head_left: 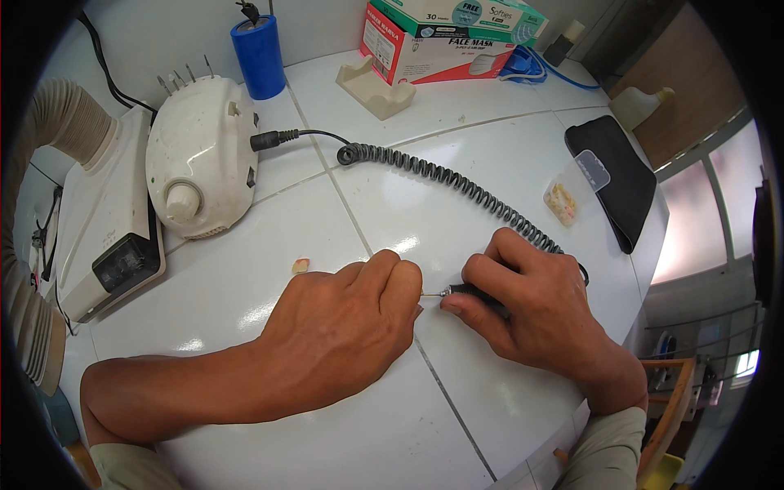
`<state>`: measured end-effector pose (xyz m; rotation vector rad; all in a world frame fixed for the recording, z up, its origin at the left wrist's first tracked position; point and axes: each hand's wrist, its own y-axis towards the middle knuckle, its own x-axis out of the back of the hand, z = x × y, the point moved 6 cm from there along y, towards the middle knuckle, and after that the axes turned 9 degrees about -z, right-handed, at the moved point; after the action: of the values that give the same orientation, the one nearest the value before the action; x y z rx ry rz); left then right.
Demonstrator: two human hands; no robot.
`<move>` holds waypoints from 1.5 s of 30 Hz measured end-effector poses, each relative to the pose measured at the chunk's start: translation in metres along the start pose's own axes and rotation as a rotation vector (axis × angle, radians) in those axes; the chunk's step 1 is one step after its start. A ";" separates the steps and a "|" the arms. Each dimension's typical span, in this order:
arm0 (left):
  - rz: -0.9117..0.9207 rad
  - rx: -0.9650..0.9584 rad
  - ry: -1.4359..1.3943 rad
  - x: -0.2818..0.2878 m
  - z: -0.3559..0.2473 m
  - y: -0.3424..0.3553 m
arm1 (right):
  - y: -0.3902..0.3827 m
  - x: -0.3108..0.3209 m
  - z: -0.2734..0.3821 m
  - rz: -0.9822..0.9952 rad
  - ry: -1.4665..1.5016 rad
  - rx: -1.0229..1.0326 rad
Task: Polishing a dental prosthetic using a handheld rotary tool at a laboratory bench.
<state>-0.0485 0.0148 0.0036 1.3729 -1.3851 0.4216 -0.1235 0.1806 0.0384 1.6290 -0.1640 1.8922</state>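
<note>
My right hand [535, 306] grips the black rotary handpiece [478, 294]. A thin metal bit [433, 294] sticks out of the handpiece towards my left hand [351, 306]. That hand is closed with its knuckles up, right at the bit's end; whatever its fingers hold is hidden behind them. From the handpiece a dark coiled cord [441, 174] runs back to a plug [273, 140] at the white control unit [202, 155]. Just beyond my left wrist lies a small pink-and-cream piece [300, 265], which looks like a denture tooth.
On the left stands a white machine [106, 220] with a ribbed hose [69, 122]. Behind are a blue cylinder [258, 59], a beige holder [376, 88] and face mask boxes [441, 61]. At right lie a clear box of small pieces [562, 202] and a black pouch [621, 180].
</note>
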 end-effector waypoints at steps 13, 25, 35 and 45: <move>-0.003 0.001 0.005 0.000 0.000 0.000 | 0.000 0.000 -0.001 -0.012 0.003 -0.001; 0.004 -0.004 0.000 0.001 0.000 0.001 | 0.000 0.000 -0.001 0.005 0.003 0.006; -0.002 -0.004 0.002 0.001 0.000 0.000 | 0.000 -0.001 -0.001 -0.001 -0.003 -0.004; 0.017 0.008 0.001 0.000 0.000 0.000 | 0.000 0.000 -0.001 0.010 0.004 0.018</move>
<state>-0.0488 0.0150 0.0034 1.3673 -1.3964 0.4397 -0.1241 0.1807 0.0382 1.6390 -0.1547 1.9092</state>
